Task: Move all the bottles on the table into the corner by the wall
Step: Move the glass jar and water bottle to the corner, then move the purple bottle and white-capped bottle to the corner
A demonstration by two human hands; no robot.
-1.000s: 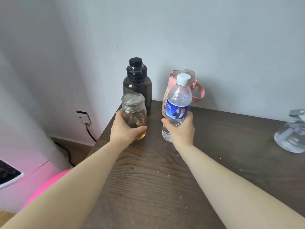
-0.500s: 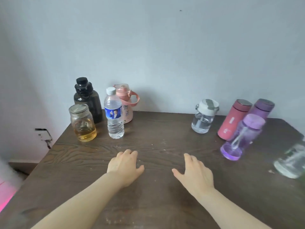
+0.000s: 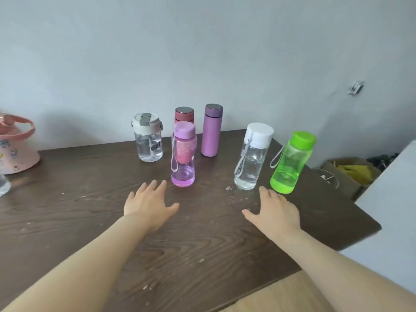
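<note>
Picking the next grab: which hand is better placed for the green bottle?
Right. The right hand lies open on the table just short of the green bottle, on its side. The left hand sits nearer the purple see-through bottle and would have to cross over.

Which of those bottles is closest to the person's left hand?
The translucent purple bottle with the loop strap, standing just beyond the left hand. Unlike the opaque purple flask by the wall, it is see-through and stands nearer the front.
</note>
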